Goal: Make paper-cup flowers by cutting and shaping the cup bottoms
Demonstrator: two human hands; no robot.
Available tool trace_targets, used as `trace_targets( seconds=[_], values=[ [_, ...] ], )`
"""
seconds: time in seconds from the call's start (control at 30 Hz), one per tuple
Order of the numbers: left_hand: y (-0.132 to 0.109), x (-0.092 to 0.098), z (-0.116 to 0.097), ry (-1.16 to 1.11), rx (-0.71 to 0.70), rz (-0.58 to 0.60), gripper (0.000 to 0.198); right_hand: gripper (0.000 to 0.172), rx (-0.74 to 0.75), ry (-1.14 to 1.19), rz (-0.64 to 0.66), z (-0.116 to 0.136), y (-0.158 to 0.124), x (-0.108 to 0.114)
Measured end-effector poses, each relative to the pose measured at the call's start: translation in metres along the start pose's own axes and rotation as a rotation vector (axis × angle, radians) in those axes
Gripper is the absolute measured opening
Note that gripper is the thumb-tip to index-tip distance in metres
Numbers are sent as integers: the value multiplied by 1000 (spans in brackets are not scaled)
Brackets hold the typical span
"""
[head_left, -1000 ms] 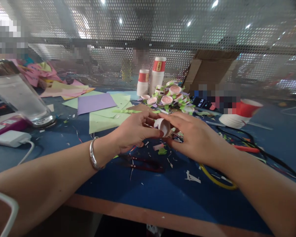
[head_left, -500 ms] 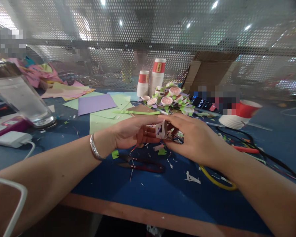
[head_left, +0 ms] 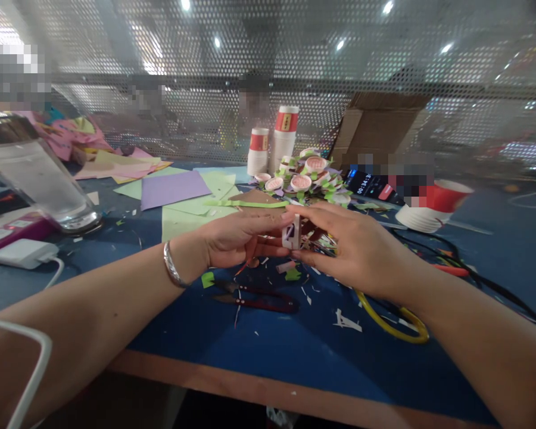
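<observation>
Between my two hands, above the blue table, is a small white paper piece (head_left: 291,236) with a cut-out and a bit of purple in it. My left hand (head_left: 232,235), with a silver bangle at the wrist, pinches it from the left. My right hand (head_left: 357,241) grips its right side with thumb and fingers. Below them, dark red thread snips (head_left: 268,300) lie on the table, blades to the left. Beyond my hands is a heap of cut paper-cup pieces (head_left: 301,182) with round printed bases and green and purple paper.
Purple paper (head_left: 174,189) and green sheets lie back left. Stacked paper cups (head_left: 284,140) stand behind the heap. A tilted-looking glass of water (head_left: 58,190) is at left, a phone (head_left: 370,185) and a red-white cup (head_left: 442,205) at right. A yellow handle (head_left: 390,328) shows under my right arm.
The white paper piece has turned a little, and my fingers have shifted around it. My right forearm now covers more of the red handle at right.
</observation>
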State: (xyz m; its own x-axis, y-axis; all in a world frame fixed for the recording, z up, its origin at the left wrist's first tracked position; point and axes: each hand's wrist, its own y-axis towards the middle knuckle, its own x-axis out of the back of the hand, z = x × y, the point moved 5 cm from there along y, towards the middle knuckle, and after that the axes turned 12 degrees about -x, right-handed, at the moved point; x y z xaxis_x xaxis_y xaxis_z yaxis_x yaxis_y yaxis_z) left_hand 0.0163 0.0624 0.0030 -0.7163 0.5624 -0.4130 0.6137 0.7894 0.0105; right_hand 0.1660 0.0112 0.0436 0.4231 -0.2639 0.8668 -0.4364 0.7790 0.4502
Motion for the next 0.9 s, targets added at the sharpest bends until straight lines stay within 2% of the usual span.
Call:
trace_targets(
  seconds=[0.33,0.63,0.9],
  values=[
    [2,2,-1,-17,0,27,12,56,-35,-32,-15,0,1,3],
    [2,3,-2,20,-6,4,12,56,-60,17,19,-1,0,4],
    [3,1,-3,-45,-30,-21,15,51,-97,12,-26,1,2,11]
  ],
)
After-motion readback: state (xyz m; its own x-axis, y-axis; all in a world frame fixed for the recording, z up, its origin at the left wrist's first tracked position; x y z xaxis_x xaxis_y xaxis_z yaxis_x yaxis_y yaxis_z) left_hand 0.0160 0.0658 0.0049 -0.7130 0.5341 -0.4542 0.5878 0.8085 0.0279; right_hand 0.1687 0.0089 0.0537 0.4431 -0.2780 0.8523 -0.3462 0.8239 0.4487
